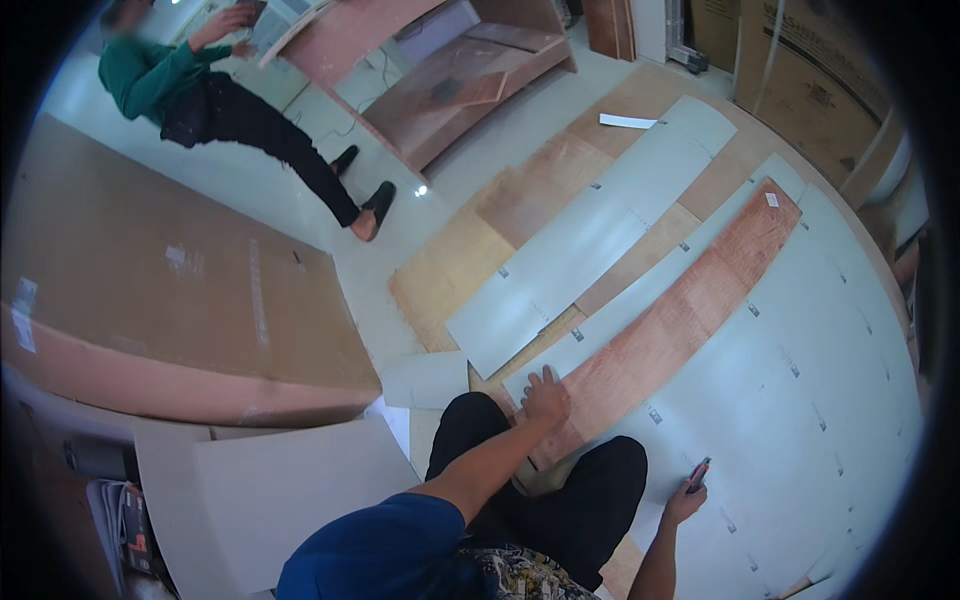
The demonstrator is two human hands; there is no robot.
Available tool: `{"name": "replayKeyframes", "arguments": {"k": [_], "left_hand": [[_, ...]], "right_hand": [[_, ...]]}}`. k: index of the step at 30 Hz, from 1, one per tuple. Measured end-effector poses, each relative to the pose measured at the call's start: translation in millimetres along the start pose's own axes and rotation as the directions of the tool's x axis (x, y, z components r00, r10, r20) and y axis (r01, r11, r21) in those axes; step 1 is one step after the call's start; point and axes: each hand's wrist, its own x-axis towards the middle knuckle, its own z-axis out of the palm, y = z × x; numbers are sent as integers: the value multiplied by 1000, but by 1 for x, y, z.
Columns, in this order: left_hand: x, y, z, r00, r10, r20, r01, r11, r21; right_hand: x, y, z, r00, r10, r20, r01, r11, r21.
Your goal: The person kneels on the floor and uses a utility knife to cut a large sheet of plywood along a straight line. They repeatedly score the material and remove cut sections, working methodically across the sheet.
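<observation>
My left hand lies with fingers spread at the near end of a long reddish-brown wooden board, by its left edge. The board rests lengthwise on a large white sheet with small printed marks, and a strip of the sheet shows along the board's left side. My right hand is closed around a red and dark utility knife. It is over the sheet to the right of my knee, apart from the board. The knife points up and away from me; whether its blade is out is too small to tell.
Another white strip lies on plywood pieces to the left. A large brown box-like panel stands at left. Beyond it a person in a green top stands near wooden furniture. Cardboard cartons stand at the far right.
</observation>
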Motion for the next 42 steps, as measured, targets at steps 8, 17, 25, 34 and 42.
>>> {"name": "replayKeyframes", "arguments": {"k": [8, 17, 25, 34, 42], "left_hand": [[160, -153, -40, 874, 33, -486, -112, 985, -134], [195, -156, -27, 832, -542, -121, 287, 606, -742], [182, -105, -85, 924, -141, 356, 334, -159, -929], [85, -135, -69, 785, 262, 561, 573, 33, -819], [112, -137, -52, 922, 75, 379, 344, 289, -893]], "right_hand": [[-3, -41, 17, 993, -60, -98, 61, 998, 0], [-27, -267, 76, 588, 310, 747, -146, 949, -279], [-76, -295, 142, 784, 305, 540, -350, 936, -21], [-43, -284, 152, 852, 155, 499, -485, 592, 644], [21, -290, 9, 976, 51, 214, -194, 658, 728]]}}
